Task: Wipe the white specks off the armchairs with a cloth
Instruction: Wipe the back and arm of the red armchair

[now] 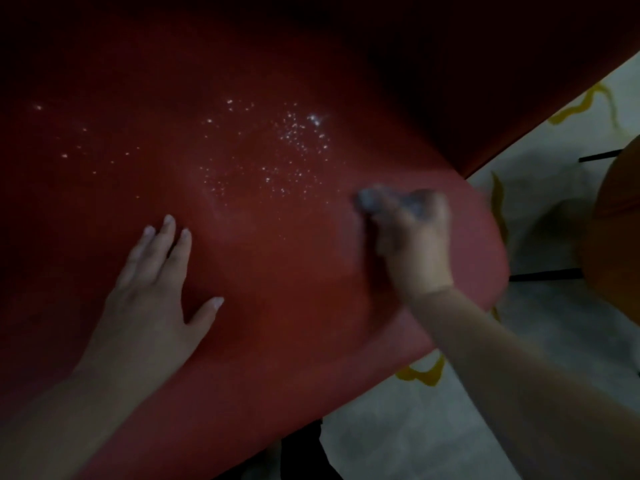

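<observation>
A red armchair seat [277, 265] fills most of the view. White specks [294, 140] are scattered across its middle and back, with a few more at the far left [65, 154]. My right hand [412, 237] is blurred and closed around a small grey cloth [372, 199], pressed on the seat just right of the specks. My left hand [149, 299] lies flat on the seat at the lower left, fingers spread, holding nothing.
The dark red backrest [450, 64] rises behind the seat. To the right is pale flooring with yellow patterns [426, 372]. An orange chair with thin black legs [616, 209] stands at the right edge.
</observation>
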A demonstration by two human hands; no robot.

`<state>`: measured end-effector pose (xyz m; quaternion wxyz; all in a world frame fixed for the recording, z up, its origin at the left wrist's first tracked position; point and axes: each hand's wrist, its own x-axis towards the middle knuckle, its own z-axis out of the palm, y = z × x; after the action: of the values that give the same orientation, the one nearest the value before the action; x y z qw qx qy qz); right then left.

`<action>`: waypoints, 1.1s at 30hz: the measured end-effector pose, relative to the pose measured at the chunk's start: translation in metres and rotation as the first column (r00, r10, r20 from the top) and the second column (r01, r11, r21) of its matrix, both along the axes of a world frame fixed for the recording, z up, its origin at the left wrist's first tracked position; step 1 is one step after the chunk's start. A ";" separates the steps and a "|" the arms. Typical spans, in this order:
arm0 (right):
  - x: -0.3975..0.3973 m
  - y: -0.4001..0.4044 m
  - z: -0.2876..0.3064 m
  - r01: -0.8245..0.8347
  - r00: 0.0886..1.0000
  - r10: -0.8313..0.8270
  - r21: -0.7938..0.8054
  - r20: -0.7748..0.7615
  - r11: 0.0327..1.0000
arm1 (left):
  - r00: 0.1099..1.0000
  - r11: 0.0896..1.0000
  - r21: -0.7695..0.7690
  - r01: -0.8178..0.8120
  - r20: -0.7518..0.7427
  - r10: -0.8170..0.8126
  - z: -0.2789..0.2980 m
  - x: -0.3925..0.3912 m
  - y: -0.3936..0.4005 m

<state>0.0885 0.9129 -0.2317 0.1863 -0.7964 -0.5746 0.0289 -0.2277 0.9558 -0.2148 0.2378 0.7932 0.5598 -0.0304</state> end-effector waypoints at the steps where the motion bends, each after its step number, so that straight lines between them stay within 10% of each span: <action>1: 0.022 0.004 0.004 0.096 0.991 -0.094 -0.016 0.091 0.995 | 1.000 1.000 -0.003 0.000 0.001 0.000 -0.001 -0.001 0.000; 5: 0.020 0.011 0.004 0.272 0.958 -0.276 -0.062 -0.082 0.960 | 1.000 1.000 -0.022 -0.013 0.007 0.013 -0.004 -0.001 0.000; 11: -0.080 0.015 -0.004 -0.447 0.883 0.451 0.062 -0.131 0.893 | 0.999 0.999 -0.022 -0.028 0.017 0.029 -0.005 0.002 -0.001; 15: -0.031 0.039 -0.003 -0.054 0.998 0.054 -0.007 0.043 0.999 | 0.999 0.999 -0.036 -0.011 0.029 0.012 -0.002 -0.001 0.002; 18: -0.030 0.053 0.000 0.284 0.953 -0.283 -0.005 -0.105 0.959 | 1.000 0.999 -0.053 -0.005 0.022 0.006 0.000 -0.001 0.003; 24: -0.110 0.043 -0.006 -0.451 0.886 0.449 0.012 -0.116 0.893 | 0.999 0.998 -0.058 -0.026 0.035 0.028 0.005 0.002 0.002; 29: -0.035 0.090 -0.010 0.007 0.999 -0.006 -0.008 0.049 1.000 | 0.999 0.998 -0.052 -0.034 0.019 0.035 0.008 -0.010 0.008; 33: -0.050 0.105 -0.009 0.236 0.965 -0.233 0.012 -0.119 0.972 | 0.989 0.988 -0.035 -0.148 -0.001 0.148 0.007 -0.022 0.023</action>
<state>0.0389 1.0177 -0.2404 0.2320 -0.8532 -0.4649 0.0460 -0.2500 0.9784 -0.2073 0.2539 0.7452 0.6162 -0.0218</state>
